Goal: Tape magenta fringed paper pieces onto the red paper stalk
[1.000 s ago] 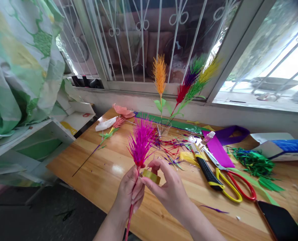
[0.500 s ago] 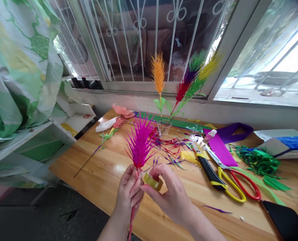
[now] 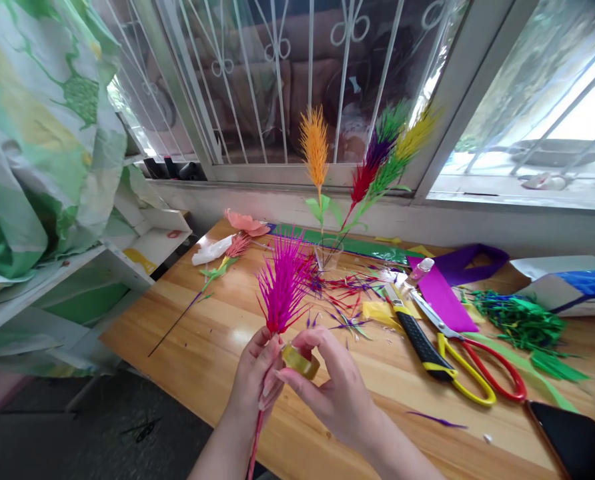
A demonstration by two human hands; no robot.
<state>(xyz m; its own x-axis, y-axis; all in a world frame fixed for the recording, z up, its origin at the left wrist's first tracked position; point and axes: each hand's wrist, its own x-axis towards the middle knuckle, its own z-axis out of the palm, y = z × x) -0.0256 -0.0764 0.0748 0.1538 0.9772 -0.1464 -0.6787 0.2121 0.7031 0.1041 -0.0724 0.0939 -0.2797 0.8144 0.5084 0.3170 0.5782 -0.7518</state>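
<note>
Magenta paper plume [image 3: 283,283] is upright over the near table edge, stem pinched in the left hand [image 3: 255,380] just below the head. Right hand [image 3: 327,383] grips a yellow-green tape roll [image 3: 301,361] touching the stem. Risk, judged: tape snags the spikes or the stem twists in the pinch. Utility knife [image 3: 417,340] and scissors [image 3: 470,363] lie right, well apart; the glass [image 3: 327,253] with 4 plumes stands behind. Nothing blocks the hands.
</note>
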